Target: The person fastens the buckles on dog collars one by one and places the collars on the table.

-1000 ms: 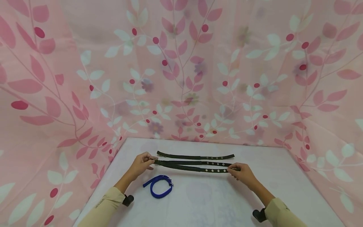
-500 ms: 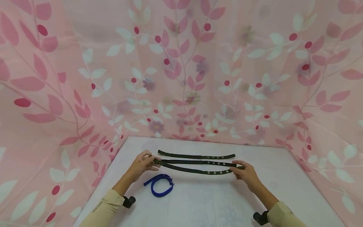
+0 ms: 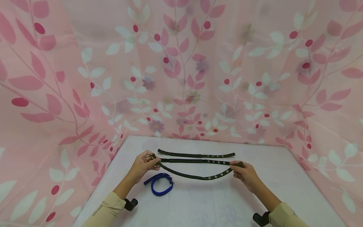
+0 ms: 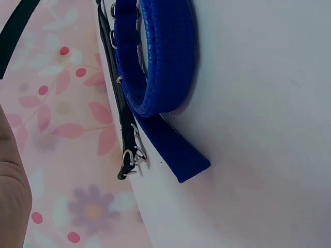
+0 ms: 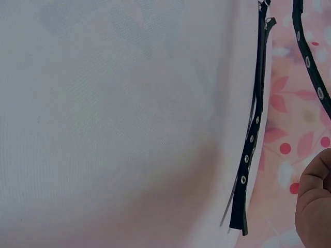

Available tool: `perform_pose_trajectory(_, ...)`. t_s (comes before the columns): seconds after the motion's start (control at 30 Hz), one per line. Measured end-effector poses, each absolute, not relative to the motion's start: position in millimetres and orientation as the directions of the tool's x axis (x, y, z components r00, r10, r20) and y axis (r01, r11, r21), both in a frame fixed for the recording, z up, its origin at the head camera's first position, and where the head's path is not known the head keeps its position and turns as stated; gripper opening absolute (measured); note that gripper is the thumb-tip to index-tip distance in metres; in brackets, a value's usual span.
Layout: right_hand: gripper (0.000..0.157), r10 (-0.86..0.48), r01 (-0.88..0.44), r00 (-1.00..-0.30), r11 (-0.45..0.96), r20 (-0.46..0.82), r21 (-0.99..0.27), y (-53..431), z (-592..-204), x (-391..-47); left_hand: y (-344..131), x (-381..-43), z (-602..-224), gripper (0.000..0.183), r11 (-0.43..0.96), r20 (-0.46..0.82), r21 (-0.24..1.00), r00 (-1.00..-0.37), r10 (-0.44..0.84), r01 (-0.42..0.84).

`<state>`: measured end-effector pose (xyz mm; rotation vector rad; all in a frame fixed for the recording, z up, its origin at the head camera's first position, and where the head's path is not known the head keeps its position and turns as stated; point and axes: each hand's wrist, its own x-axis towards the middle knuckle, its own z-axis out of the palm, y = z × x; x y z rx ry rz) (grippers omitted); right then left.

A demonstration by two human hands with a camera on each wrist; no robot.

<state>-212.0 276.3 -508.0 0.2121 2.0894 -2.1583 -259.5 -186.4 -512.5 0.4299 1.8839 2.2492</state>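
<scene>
Between my two hands hangs a dark green pet collar (image 3: 193,177) with metal eyelets, sagging in a curve. My left hand (image 3: 143,165) pinches its buckle end; my right hand (image 3: 247,177) pinches the eyelet end, whose tip sticks up past the fingers. Just behind lie two similar dark collars, a nearer one (image 3: 181,161) and a farther one (image 3: 184,155), stretched out side by side. A blue collar (image 4: 176,62) is coiled on the table below my left hand, its free end pointing left in the head view. Both wrist views catch only part of each hand.
A white-covered table (image 3: 215,205) carries the collars. Pink leaf-patterned cloth (image 3: 181,78) rises behind it and along both sides. A black wrist camera (image 3: 131,204) sits at my left cuff and another black wrist camera (image 3: 261,218) at the right.
The front collar has come up off the table and away from the one behind it, bending from nearly straight into a sag. The blue collar and the other two dark collars stay put.
</scene>
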Motion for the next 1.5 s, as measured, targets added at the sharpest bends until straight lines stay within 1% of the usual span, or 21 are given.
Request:
perform_pose_trajectory(0.1, 0.028, -0.036, 0.165, -0.986, -0.002, -0.165, -0.986, 273.3, -504.6, -211.5, -185.1, -258.0, -508.7, 0.021, -0.201, 0.118, 0.978, -0.94, 0.32, 0.054)
perform_pose_trajectory(0.17, 0.035, -0.057, 0.143, -0.988, 0.025, -0.145, -0.989, 271.9, -502.6, -210.8, -185.0, -256.5, -506.2, 0.021, -0.209, 0.122, 0.976, -0.936, 0.331, 0.053)
perform_pose_trajectory(0.27, 0.041, -0.054, 0.123, -0.99, 0.067, -0.127, -0.99, 269.2, -500.0, -209.9, -185.2, -254.0, -502.5, 0.019, -0.224, 0.137, 0.973, -0.926, 0.351, 0.059)
perform_pose_trajectory(0.37, 0.043, -0.033, 0.112, -0.993, 0.113, -0.116, -0.987, 265.4, -500.1, -208.6, -185.1, -252.0, -500.0, 0.017, -0.228, 0.151, 0.971, -0.919, 0.365, 0.069)
perform_pose_trajectory(0.43, 0.044, -0.053, 0.089, -0.994, 0.134, -0.097, -0.987, 264.2, -502.6, -207.9, -184.7, -251.5, -499.3, 0.017, -0.226, 0.157, 0.971, -0.919, 0.361, 0.077)
perform_pose_trajectory(0.6, 0.046, -0.17, 0.001, -0.985, 0.094, -0.017, -0.996, 263.4, -509.3, -206.6, -183.9, -252.2, -499.2, 0.021, -0.205, 0.151, 0.975, -0.935, 0.321, 0.087)
perform_pose_trajectory(0.73, 0.047, -0.216, -0.023, -0.976, 0.056, 0.011, -0.998, 260.5, -508.4, -204.7, -182.7, -253.0, -499.6, 0.018, -0.171, 0.162, 0.978, -0.944, 0.288, 0.116)
perform_pose_trajectory(0.9, 0.046, -0.213, -0.004, -0.977, 0.051, -0.007, -0.999, 255.2, -502.1, -203.0, -178.7, -252.7, -499.8, 0.022, -0.166, 0.18, 0.976, -0.951, 0.253, 0.14)
perform_pose_trajectory(1.07, 0.043, -0.191, 0.047, -0.98, 0.015, -0.049, -0.999, 249.2, -495.4, -201.5, -175.0, -250.9, -498.6, 0.028, -0.156, 0.181, 0.978, -0.931, 0.316, 0.137)
perform_pose_trajectory(1.2, 0.041, -0.185, 0.044, -0.982, -0.004, -0.042, -0.999, 246.5, -493.0, -199.7, -173.3, -249.9, -497.2, 0.032, -0.145, 0.176, 0.98, -0.922, 0.345, 0.134)
perform_pose_trajectory(1.33, 0.04, -0.171, 0.018, -0.985, 0.01, -0.019, -1.0, 242.9, -491.2, -198.7, -171.0, -247.6, -494.6, 0.026, -0.164, 0.175, 0.978, -0.929, 0.326, 0.127)
perform_pose_trajectory(1.5, 0.038, -0.165, -0.006, -0.986, 0.086, -0.008, -0.996, 234.5, -488.7, -196.6, -166.8, -243.0, -490.6, 0.015, -0.178, 0.177, 0.976, -0.925, 0.335, 0.122)
